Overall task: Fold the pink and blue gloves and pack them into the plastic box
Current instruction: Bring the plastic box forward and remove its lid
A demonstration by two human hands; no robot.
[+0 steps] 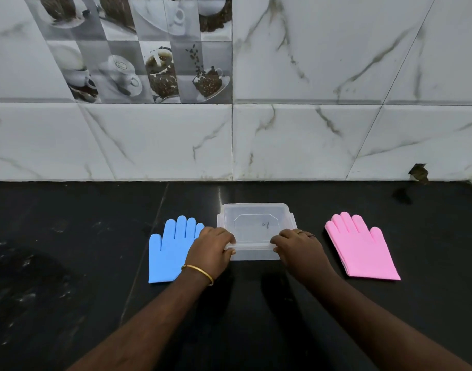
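Glossy black stone counter [69, 263], backed by white marble-veined wall tiles [336, 76] and a panel of coffee-cup picture tiles [149, 49]. At centre, a clear rectangular plastic box [256, 226], lid on, with a small dark mark on the lid that cannot be read. Its near corners are gripped by the left hand [210, 250] and right hand [296, 247], fingers curled over the rim. Smooth blue gloves [170, 253] are laid flat just left of the box; pink gloves [360, 250], stacked and unfolded, are set apart to its right.
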